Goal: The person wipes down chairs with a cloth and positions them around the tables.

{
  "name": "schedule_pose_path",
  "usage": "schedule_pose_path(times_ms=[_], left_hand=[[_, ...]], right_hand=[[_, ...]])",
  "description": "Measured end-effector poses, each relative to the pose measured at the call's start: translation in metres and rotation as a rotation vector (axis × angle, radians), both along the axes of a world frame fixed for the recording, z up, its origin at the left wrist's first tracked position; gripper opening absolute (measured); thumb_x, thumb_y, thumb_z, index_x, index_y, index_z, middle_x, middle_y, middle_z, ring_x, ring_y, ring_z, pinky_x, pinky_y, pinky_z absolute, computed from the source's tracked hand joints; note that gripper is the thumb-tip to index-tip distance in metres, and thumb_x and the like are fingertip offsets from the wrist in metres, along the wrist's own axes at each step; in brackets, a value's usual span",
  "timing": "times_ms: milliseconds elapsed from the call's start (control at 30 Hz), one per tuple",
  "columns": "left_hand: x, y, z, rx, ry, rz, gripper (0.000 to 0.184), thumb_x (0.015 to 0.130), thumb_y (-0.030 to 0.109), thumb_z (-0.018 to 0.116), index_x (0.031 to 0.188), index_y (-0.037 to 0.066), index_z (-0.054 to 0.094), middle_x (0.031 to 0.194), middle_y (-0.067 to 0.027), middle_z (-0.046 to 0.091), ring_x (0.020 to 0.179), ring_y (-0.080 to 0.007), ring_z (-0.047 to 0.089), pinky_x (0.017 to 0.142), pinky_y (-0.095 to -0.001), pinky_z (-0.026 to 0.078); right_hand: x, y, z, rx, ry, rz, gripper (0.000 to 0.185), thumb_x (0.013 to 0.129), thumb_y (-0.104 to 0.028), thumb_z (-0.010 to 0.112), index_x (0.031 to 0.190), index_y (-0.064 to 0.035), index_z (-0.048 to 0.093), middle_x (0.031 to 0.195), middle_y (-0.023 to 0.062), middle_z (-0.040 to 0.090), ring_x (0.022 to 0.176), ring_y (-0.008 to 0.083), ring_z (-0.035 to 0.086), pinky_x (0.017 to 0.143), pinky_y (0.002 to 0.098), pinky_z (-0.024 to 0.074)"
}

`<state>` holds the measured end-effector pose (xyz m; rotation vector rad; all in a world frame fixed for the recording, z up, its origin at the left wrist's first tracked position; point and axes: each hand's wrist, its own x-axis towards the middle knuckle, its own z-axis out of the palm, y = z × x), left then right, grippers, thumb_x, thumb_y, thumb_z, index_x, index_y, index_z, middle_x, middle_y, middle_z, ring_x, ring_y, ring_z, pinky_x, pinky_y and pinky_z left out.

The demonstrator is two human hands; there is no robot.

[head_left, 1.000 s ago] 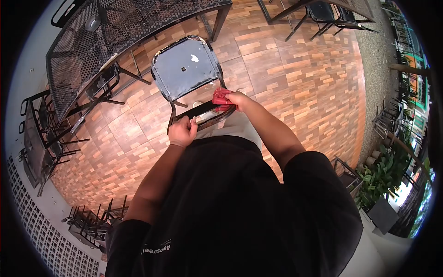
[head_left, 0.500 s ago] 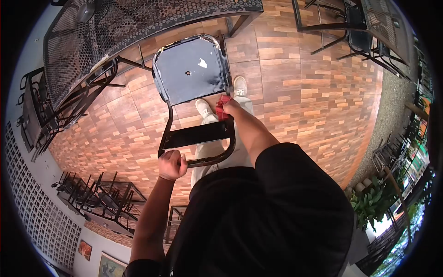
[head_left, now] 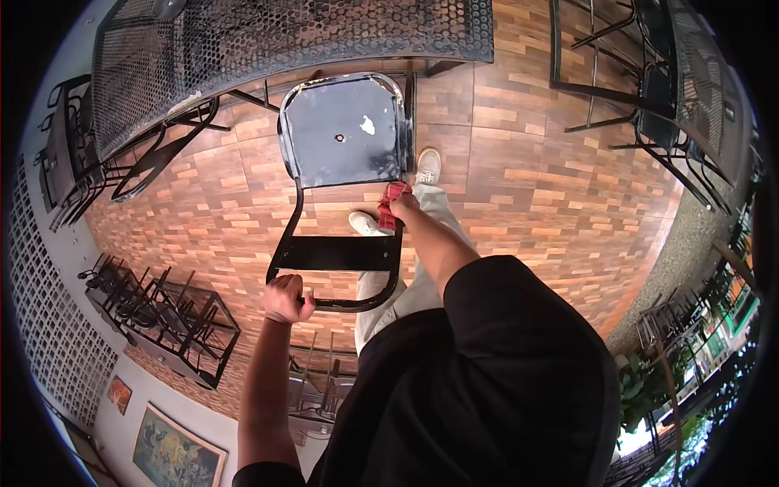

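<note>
A black metal chair (head_left: 345, 138) with chipped paint stands in front of me, its backrest toward my body. My left hand (head_left: 288, 299) is closed around the left corner of the backrest's top tube. In my right hand (head_left: 399, 204) is a bunched red cloth (head_left: 388, 213), pressed against the right side tube between the seat and the backrest panel (head_left: 341, 253). The fingertips of my right hand are partly hidden by the cloth.
A perforated metal table (head_left: 292, 40) stands just beyond the chair. More tables and chairs are at the right (head_left: 656, 81) and lower left (head_left: 162, 316). My shoes (head_left: 428, 165) are on the tiled floor (head_left: 511, 211) beside the chair.
The view has turned and shifted, and the backrest shows more fully. My right hand and the red cloth are at the side tube, nearer the seat than a second ago. My left hand keeps its hold.
</note>
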<state>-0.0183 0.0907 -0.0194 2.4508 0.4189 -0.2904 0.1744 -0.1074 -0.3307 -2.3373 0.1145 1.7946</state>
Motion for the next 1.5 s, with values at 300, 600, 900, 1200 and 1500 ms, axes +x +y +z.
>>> schedule_pose_path(times_ms=[300, 600, 900, 1200, 1500], left_hand=[[-0.004, -0.002, 0.003, 0.044, 0.042, 0.061, 0.036, 0.077, 0.032, 0.067, 0.062, 0.010, 0.041, 0.056, -0.0098, 0.047, 0.051, -0.0327, 0.054, 0.048, -0.0409, 0.044], [-0.002, -0.003, 0.001, 0.018, 0.024, 0.075, 0.039, 0.077, 0.033, 0.067, 0.061, 0.010, 0.040, 0.056, -0.0094, 0.046, 0.049, -0.0325, 0.051, 0.046, -0.0405, 0.042], [-0.003, 0.003, 0.000, -0.018, -0.049, 0.075, 0.040, 0.082, 0.031, 0.066, 0.061, 0.010, 0.039, 0.054, -0.0087, 0.041, 0.047, -0.0312, 0.047, 0.046, -0.0400, 0.036], [0.000, -0.002, 0.000, -0.009, -0.012, 0.070, 0.042, 0.080, 0.033, 0.067, 0.059, 0.011, 0.038, 0.054, -0.0085, 0.041, 0.047, -0.0309, 0.048, 0.047, -0.0393, 0.039], [-0.001, 0.001, -0.001, -0.028, 0.000, 0.073, 0.040, 0.077, 0.032, 0.068, 0.060, 0.011, 0.039, 0.055, -0.0082, 0.043, 0.049, -0.0317, 0.050, 0.048, -0.0394, 0.041]], right_hand=[[-0.031, -0.027, 0.112, 0.253, 0.188, -0.519, 0.027, 0.098, -0.027, 0.065, 0.119, -0.0112, 0.071, 0.110, 0.0075, 0.074, 0.094, 0.0192, 0.073, 0.077, 0.0370, 0.0599], [-0.018, -0.008, 0.038, -0.121, 0.150, -0.046, 0.052, 0.101, -0.051, 0.052, 0.128, -0.0084, 0.066, 0.118, 0.0120, 0.073, 0.103, 0.0258, 0.072, 0.086, 0.0385, 0.0587], [0.004, 0.000, -0.019, 0.023, -0.072, 0.075, 0.052, 0.097, -0.047, 0.055, 0.110, 0.0011, 0.071, 0.114, 0.0234, 0.071, 0.107, 0.0369, 0.069, 0.089, 0.0437, 0.0572], [-0.014, -0.011, -0.043, 0.000, -0.232, -0.027, 0.054, 0.091, -0.044, 0.068, 0.106, 0.0077, 0.065, 0.109, 0.0268, 0.071, 0.102, 0.0380, 0.070, 0.085, 0.0447, 0.0580], [-0.041, -0.032, 0.109, 0.371, 0.204, -0.904, 0.043, 0.100, -0.041, 0.061, 0.120, -0.0036, 0.067, 0.115, 0.0165, 0.072, 0.098, 0.0292, 0.072, 0.082, 0.0387, 0.0591]])
